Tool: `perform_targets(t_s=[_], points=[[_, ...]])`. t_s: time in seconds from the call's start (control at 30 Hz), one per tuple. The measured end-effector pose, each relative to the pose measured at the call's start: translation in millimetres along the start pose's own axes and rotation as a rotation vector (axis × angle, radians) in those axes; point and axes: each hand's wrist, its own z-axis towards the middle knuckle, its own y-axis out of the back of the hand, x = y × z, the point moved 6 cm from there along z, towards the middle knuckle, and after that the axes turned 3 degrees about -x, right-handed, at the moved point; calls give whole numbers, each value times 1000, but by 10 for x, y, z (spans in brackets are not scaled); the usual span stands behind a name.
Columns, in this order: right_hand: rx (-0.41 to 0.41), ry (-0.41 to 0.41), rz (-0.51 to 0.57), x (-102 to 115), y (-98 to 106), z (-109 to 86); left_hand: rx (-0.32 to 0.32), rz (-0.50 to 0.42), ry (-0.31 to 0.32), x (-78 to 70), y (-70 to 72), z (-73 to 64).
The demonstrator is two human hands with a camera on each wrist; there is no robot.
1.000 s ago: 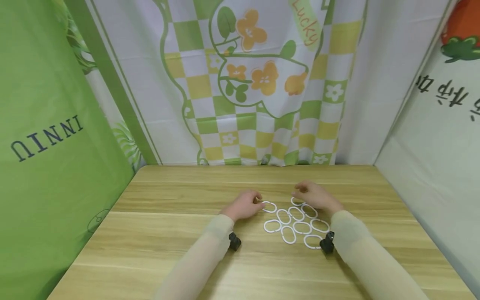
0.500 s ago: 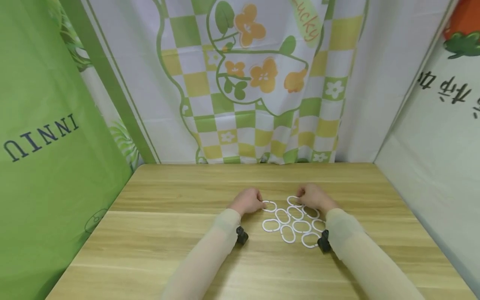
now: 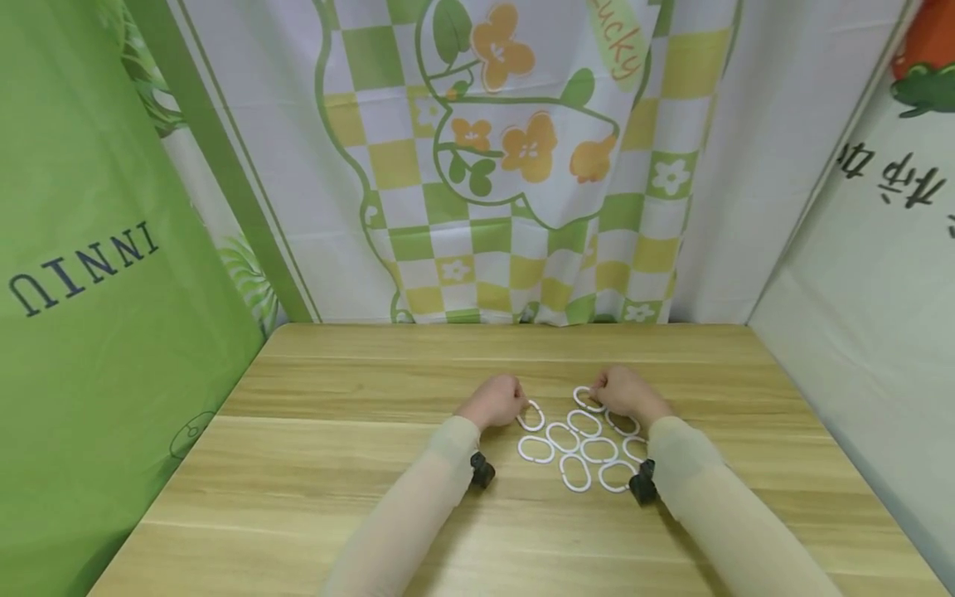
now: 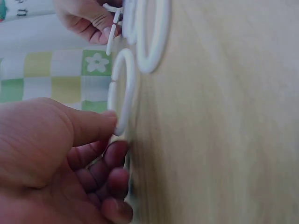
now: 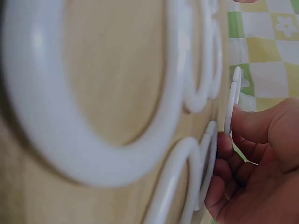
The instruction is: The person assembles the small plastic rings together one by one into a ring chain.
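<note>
Near the middle of the table, my left hand (image 3: 494, 401) pinches the end of a white oval curtain ring (image 3: 540, 410) between thumb and index finger. In the left wrist view that ring (image 4: 131, 84) tilts up at one side, and a small break shows in its loop. My right hand (image 3: 630, 393) pinches another white ring (image 3: 581, 390) at the back of the group. The right wrist view shows this ring (image 5: 229, 112) standing on edge, clasped by the thumb (image 5: 252, 125) and fingertips. Between the hands lie several loose rings (image 3: 599, 462) of the same kind, flat on the wood.
The wooden table (image 3: 358, 473) carries the rings. A checked curtain (image 3: 507, 240) hangs behind its far edge. Green cloth (image 3: 112, 356) closes the left side and a pale cloth (image 3: 858, 323) the right. A black wrist camera (image 3: 642, 482) partly covers the front right ring.
My right hand has come down from above its ring and now pinches it. The left hand has closed on its ring and turned it. A few neighbouring rings have shifted slightly.
</note>
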Motion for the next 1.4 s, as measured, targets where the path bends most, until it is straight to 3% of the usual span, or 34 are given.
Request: perform_targets(t_s=[0.23, 0.37, 0.5, 0.63, 0.87, 1.4], points=[[-43, -37, 191, 51, 50, -84, -69, -249, -37, 93, 111, -84], [-66, -9, 222, 135, 87, -141, -116, -247, -96, 85, 167, -132], [-81, -9, 254, 235, 111, -218, -130, -220, -114, 40, 209, -203], [-110, 11, 305, 363, 124, -295, -122, -275, -114, -21, 239, -283], [-150, 19, 383, 529, 100, -370, -159, -329, -157, -113, 282, -379], [-154, -14, 470, 611, -14, -344, -226, -397, -171, -129, 268, -443]])
